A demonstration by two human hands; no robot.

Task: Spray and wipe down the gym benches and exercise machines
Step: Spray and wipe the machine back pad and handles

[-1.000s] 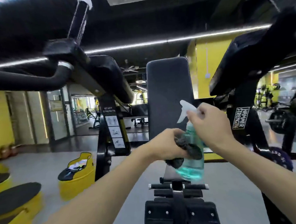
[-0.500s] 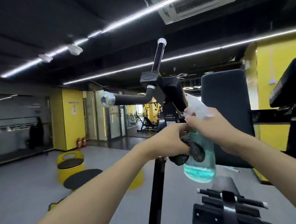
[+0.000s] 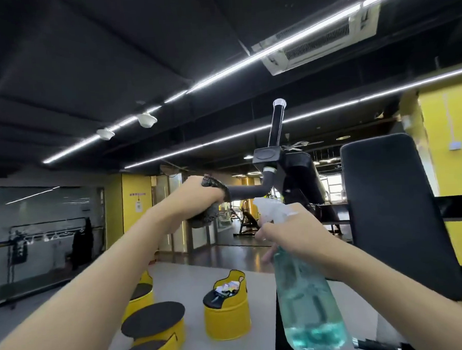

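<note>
Cloth (image 3: 211, 186) clamped round end of black machine handle (image 3: 248, 191) in left hand (image 3: 195, 196), fingers curled. Spray bottle (image 3: 307, 299) gripped at neck by right hand (image 3: 294, 231), below-right of cloth grip. Black back pad (image 3: 392, 206) right of bottle grip.

The cloth (image 3: 214, 186) bunched in my left grip (image 3: 196, 196) is dark, coarse and knobbly. The handle bar (image 3: 245, 191) wears a matt black sleeve, foam or rubber, with a bright metal ring at its bend. In my right grip (image 3: 291, 228) the spray bottle (image 3: 307, 291) is clear, blue-green tinted plastic, smooth and shiny, under a frosted white plastic trigger head (image 3: 270, 209). The back pad (image 3: 392, 214) is matt black, finely grained upholstery. The stools (image 3: 228, 319) have glossy yellow sides and dull black tops.
</note>
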